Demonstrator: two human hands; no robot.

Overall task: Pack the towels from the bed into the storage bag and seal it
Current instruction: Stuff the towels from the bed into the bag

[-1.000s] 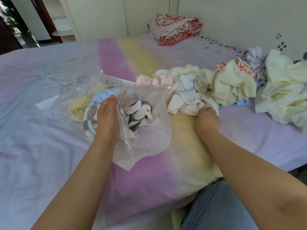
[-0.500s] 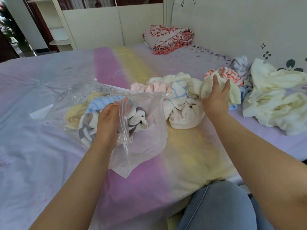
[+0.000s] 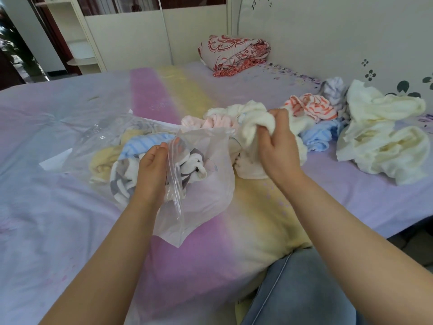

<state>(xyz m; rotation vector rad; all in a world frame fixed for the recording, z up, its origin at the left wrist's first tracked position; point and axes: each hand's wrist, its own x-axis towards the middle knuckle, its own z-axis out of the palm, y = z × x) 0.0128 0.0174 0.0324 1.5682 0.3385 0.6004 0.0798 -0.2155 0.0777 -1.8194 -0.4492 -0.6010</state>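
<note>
A clear plastic storage bag (image 3: 206, 184) lies on the bed with its zip mouth facing me, several towels inside it, among them a blue striped one and a grey-and-white one. My left hand (image 3: 152, 167) holds the near lip of the bag's mouth apart. My right hand (image 3: 274, 146) grips a cream towel (image 3: 255, 125) just right of the bag's mouth, lifted off the heap. More loose towels lie behind and to the right: pink (image 3: 210, 120), orange-striped (image 3: 309, 106), light blue (image 3: 318, 134) and a big cream heap (image 3: 384, 141).
The bed (image 3: 58, 207) has a purple, pink and yellow sheet. A folded red-patterned blanket (image 3: 234, 52) sits at the far end by the wall. My knee in jeans (image 3: 300, 289) is at the bed's near edge. A white cupboard stands beyond the bed.
My right hand went from the near edge of the towel heap up to a cream towel, grasped it and brought it left toward the bag's mouth. My left hand stayed on the bag.
</note>
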